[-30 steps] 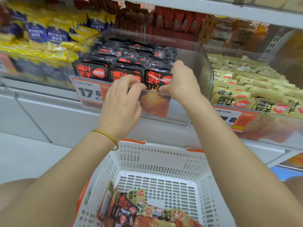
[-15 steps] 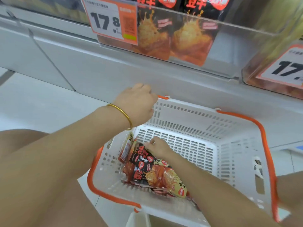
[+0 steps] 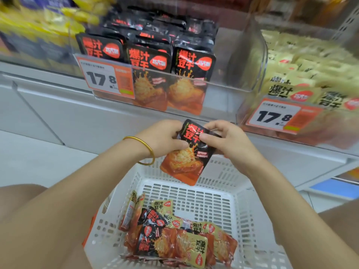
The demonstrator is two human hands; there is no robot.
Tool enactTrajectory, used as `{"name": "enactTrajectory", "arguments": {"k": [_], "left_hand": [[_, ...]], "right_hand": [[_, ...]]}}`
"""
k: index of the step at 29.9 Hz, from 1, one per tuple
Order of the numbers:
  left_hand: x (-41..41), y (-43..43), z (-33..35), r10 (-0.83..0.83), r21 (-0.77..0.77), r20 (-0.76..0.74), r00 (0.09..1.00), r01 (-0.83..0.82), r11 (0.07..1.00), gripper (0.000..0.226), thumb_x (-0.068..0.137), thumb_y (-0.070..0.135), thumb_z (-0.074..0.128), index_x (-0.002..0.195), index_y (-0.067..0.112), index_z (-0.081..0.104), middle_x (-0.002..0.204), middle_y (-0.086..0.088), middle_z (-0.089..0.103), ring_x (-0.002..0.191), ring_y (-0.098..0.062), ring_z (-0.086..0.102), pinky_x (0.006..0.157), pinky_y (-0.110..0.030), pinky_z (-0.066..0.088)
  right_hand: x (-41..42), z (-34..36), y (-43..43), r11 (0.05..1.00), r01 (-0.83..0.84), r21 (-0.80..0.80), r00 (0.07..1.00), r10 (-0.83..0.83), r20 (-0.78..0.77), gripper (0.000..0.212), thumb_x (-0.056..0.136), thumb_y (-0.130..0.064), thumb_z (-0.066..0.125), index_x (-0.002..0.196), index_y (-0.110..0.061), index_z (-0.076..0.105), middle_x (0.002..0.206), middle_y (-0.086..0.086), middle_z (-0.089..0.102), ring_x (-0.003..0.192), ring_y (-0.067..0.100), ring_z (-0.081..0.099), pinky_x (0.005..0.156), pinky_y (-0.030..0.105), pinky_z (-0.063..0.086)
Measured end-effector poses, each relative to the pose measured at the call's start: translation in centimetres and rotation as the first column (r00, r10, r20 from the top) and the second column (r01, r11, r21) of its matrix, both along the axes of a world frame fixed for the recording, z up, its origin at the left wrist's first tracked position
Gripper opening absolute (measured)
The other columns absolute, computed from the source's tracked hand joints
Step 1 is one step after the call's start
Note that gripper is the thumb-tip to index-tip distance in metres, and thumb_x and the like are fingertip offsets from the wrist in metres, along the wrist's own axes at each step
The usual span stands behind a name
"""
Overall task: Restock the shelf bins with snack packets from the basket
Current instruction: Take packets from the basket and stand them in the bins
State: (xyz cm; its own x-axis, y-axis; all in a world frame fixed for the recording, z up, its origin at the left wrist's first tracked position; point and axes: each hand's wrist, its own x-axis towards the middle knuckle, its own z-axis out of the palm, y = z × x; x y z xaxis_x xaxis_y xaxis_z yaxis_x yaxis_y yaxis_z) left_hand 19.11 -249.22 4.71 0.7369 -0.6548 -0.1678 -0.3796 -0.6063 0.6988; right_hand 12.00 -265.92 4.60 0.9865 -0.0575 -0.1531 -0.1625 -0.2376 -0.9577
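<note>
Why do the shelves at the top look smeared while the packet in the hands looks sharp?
Head view: the yellow packets top left and the pale packets at right are streaked by motion blur; the black packet held by the left hand and right hand reads clearly; the wide lens bows the shelf edges.

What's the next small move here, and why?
Probably lift the black packet up into the bin of black packets. Both hands, left and right, grip its top above the basket; its design matches that bin, not the yellow packets to the right.
</note>
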Motion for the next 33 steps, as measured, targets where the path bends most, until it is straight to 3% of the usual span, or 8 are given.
{"name": "enactTrajectory", "arguments": {"k": [3, 7, 10, 14, 16, 22, 27, 33], "left_hand": [[0.3, 0.1, 2.2, 0.063, -0.238, 0.038, 0.997, -0.052, 0.97, 0.013, 0.086, 0.011, 0.064, 0.095, 0.002, 0.061, 0.091, -0.016, 0.066, 0.082, -0.022, 0.061, 0.077, -0.034, 0.05], [0.4, 0.2, 3.8, 0.186, -0.456, 0.185, 0.965, -0.083, 0.886, 0.014, 0.081, 0.026, 0.067, 0.077, 0.016, 0.059, 0.073, 0.001, 0.06, 0.066, -0.004, 0.055, 0.068, -0.027, 0.046], [0.3, 0.5, 5.0, 0.382, -0.658, 0.271, 0.884, -0.12, 0.744, 0.006, 0.082, 0.026, 0.059, 0.087, 0.023, 0.057, 0.083, 0.013, 0.056, 0.081, -0.006, 0.058, 0.076, -0.023, 0.049], [1.5, 1.7, 5.3, 0.491, -0.547, 0.632, 0.6, -0.104, 0.831, 0.023, 0.083, 0.016, 0.052, 0.102, 0.007, 0.061, 0.104, -0.007, 0.058, 0.103, -0.018, 0.049, 0.089, -0.016, 0.033], [2.0, 2.0, 5.1, 0.471, -0.472, 0.69, 0.55, -0.151, 0.868, 0.025, 0.081, 0.012, 0.052, 0.104, 0.006, 0.061, 0.109, -0.01, 0.059, 0.106, -0.026, 0.05, 0.09, -0.019, 0.028], [2.1, 2.0, 4.3, 0.419, -0.384, 0.746, 0.518, -0.179, 0.906, 0.03, 0.077, 0.002, 0.055, 0.106, 0.004, 0.061, 0.113, -0.013, 0.056, 0.106, -0.033, 0.051, 0.089, -0.027, 0.03], [2.1, 1.9, 4.3, 0.396, -0.362, 0.761, 0.514, -0.171, 0.916, 0.032, 0.074, -0.002, 0.055, 0.105, 0.002, 0.062, 0.113, -0.017, 0.055, 0.106, -0.035, 0.05, 0.09, -0.027, 0.029], [1.9, 2.0, 4.1, 0.374, -0.33, 0.769, 0.519, -0.18, 0.927, 0.032, 0.075, -0.004, 0.054, 0.106, 0.001, 0.061, 0.117, -0.018, 0.053, 0.109, -0.036, 0.049, 0.091, -0.03, 0.031]], "right_hand": [[-0.9, 1.6, 0.4, 0.977, 0.116, 0.18, 0.99, -0.128, 0.057, 0.03, 0.083, 0.002, 0.066, 0.1, -0.019, 0.053, 0.093, 0.006, 0.068, 0.078, 0.016, 0.067, 0.069, 0.038, 0.059], [-0.1, 4.6, 1.2, 0.982, 0.183, 0.045, 0.947, -0.188, 0.259, 0.04, 0.078, 0.0, 0.071, 0.094, -0.026, 0.046, 0.099, 0.008, 0.064, 0.087, 0.021, 0.063, 0.078, 0.05, 0.056], [1.4, 8.3, 1.4, 0.953, 0.289, -0.085, 0.855, -0.217, 0.472, 0.042, 0.069, -0.014, 0.072, 0.096, -0.029, 0.043, 0.098, -0.001, 0.059, 0.088, 0.016, 0.061, 0.084, 0.048, 0.053], [3.4, 12.7, 1.5, 0.894, 0.422, -0.151, 0.669, -0.194, 0.718, 0.044, 0.079, -0.003, 0.063, 0.107, -0.018, 0.034, 0.095, -0.013, 0.047, 0.08, -0.004, 0.052, 0.082, 0.027, 0.051], [4.1, 13.8, 1.6, 0.845, 0.479, -0.238, 0.624, -0.137, 0.769, 0.042, 0.081, -0.002, 0.059, 0.108, -0.018, 0.032, 0.097, -0.012, 0.046, 0.08, -0.006, 0.05, 0.08, 0.017, 0.043], [6.3, 11.4, 2.2, 0.693, 0.376, -0.615, 0.852, 0.002, 0.523, 0.04, 0.085, -0.01, 0.063, 0.118, -0.016, 0.041, 0.101, 0.002, 0.055, 0.087, 0.027, 0.052, 0.079, 0.04, 0.048], [7.7, 10.2, 2.7, 0.413, 0.404, -0.817, 0.906, -0.056, 0.419, 0.044, 0.079, -0.028, 0.074, 0.113, -0.017, 0.05, 0.115, 0.006, 0.049, 0.099, 0.029, 0.052, 0.069, 0.033, 0.034], [8.3, 10.4, 2.7, 0.482, 0.297, -0.824, 0.95, -0.06, 0.307, 0.052, 0.077, -0.027, 0.078, 0.113, -0.01, 0.044, 0.116, 0.012, 0.044, 0.083, 0.031, 0.049, 0.068, 0.035, 0.04]]}}
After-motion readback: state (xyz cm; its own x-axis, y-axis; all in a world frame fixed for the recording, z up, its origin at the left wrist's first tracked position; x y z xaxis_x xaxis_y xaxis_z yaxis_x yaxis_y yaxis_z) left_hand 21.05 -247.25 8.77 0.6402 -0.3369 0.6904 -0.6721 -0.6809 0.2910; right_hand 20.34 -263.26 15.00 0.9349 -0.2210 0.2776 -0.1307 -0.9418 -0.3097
